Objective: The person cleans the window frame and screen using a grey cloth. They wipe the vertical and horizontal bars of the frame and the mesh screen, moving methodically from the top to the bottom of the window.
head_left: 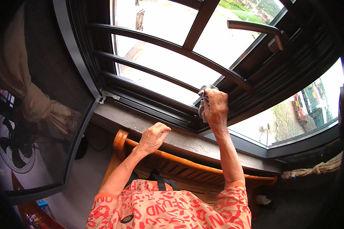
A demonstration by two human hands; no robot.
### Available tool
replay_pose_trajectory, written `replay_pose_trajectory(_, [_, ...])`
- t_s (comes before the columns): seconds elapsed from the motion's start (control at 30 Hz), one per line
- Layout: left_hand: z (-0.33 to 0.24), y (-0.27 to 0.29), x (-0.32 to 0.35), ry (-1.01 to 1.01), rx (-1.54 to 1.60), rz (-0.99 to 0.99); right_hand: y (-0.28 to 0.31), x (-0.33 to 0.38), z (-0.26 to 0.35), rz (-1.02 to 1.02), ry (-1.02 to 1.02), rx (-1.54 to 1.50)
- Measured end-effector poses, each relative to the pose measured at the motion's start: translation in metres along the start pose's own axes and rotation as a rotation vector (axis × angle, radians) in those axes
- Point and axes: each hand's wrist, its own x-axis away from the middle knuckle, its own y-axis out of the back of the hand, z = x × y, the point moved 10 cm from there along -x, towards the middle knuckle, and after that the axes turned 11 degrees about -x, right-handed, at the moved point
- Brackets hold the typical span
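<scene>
This is a room in a home, seen at a window. A dark metal window frame with horizontal bars and a lever handle looks out on a street and greenery. Below it runs a rough stone sill, and a wooden bench back stands against the wall. A tied-back curtain hangs at left, beside a standing fan.

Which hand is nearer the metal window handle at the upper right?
Right. The right hand, gripping a grey cloth on the frame, is below-left of the window handle; the left hand rests lower, on the sill.
</scene>
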Motion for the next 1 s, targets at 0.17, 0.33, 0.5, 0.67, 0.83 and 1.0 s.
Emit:
replay_pose_trajectory(0.17, [0.003, 0.003, -0.003, 0.006, -0.017, 0.007, -0.023, 0.002, 0.006, -0.060, 0.098, 0.074])
replay_pose_trajectory(0.33, [0.013, 0.006, -0.005, 0.037, -0.017, 0.010, -0.043, -0.009, 0.020, -0.048, 0.150, 0.096])
replay_pose_trajectory(0.5, [0.020, 0.012, -0.007, 0.076, -0.026, 0.029, -0.061, -0.017, 0.029, -0.020, 0.193, 0.073])
replay_pose_trajectory(0.67, [0.032, 0.018, -0.004, 0.097, -0.010, 0.016, -0.088, -0.040, 0.048, 0.037, 0.213, 0.031])
replay_pose_trajectory(0.83, [0.050, 0.038, 0.000, 0.141, -0.033, -0.025, -0.120, -0.058, 0.067, 0.085, 0.241, 0.010])
replay_pose_trajectory(1.0, [0.068, 0.054, 0.008, 0.170, -0.048, -0.058, -0.147, -0.071, 0.086, 0.135, 0.270, 0.009])
